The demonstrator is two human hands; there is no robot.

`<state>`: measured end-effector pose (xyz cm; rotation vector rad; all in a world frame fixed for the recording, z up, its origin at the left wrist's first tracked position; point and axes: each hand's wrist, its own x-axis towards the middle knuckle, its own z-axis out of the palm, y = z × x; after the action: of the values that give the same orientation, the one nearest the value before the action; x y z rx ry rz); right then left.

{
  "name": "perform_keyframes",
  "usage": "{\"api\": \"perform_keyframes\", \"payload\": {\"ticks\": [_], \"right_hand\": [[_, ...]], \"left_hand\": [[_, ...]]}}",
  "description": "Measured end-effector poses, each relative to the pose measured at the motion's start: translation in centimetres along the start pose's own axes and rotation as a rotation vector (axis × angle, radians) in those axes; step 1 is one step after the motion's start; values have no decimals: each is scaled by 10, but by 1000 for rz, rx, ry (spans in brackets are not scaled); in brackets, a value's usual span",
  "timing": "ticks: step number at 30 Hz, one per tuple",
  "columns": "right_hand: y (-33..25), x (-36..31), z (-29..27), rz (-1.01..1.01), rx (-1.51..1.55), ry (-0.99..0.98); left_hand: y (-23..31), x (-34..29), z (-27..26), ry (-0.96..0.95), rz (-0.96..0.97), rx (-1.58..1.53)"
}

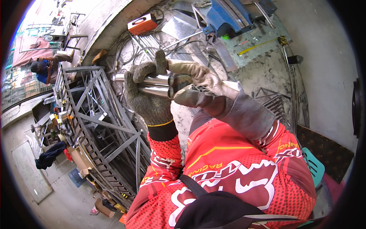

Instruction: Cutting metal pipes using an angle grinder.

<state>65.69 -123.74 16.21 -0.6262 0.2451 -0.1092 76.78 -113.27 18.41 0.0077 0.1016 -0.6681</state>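
Shiny metal tubes lie crosswise in front of me, held between both hands. My left hand, in a grey knit glove with a black cuff, is closed around their left part, fingers curled over the top. One narrow end pokes out past the glove on the left. My right hand, in a pale and grey leather work glove, pinches the right ends between thumb and fingers. How far the tubes reach inside that glove is hidden.
A grey metal frame stands close on the left. Ahead are an orange box-shaped machine, cables, a sheet-metal piece and a blue machine. A yellow tape measure lies nearby. Another person sits far left.
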Motion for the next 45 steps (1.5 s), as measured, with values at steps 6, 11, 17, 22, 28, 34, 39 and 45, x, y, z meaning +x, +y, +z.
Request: {"api": "perform_keyframes", "payload": {"ticks": [6, 11, 17, 22, 28, 34, 39, 45], "right_hand": [[-2, -45, -82, 160, -336, 130], [33, -76, -243, 473, -545, 530], [-9, -37, -372, 301, -1683, 810], [-45, 38, -484, 379, -2040, 950], [-40, 73, -558, 517, -2132, 914], [-39, 76, -574, 554, -2132, 774], [-50, 67, -568, 597, -2078, 572], [-50, 49, -556, 699, -2008, 351]], "left_hand": [[4, 2, -26, -80, -105, 32], [-3, -11, -54, 97, -108, 135], [-38, -42, -80, 336, -24, 191], [-57, -79, -126, 541, -21, 261], [-94, -87, -162, 696, -53, 237], [-117, -75, -156, 689, -125, 275], [-125, -67, -153, 648, -124, 313], [-130, -61, -151, 624, -173, 349]]}}
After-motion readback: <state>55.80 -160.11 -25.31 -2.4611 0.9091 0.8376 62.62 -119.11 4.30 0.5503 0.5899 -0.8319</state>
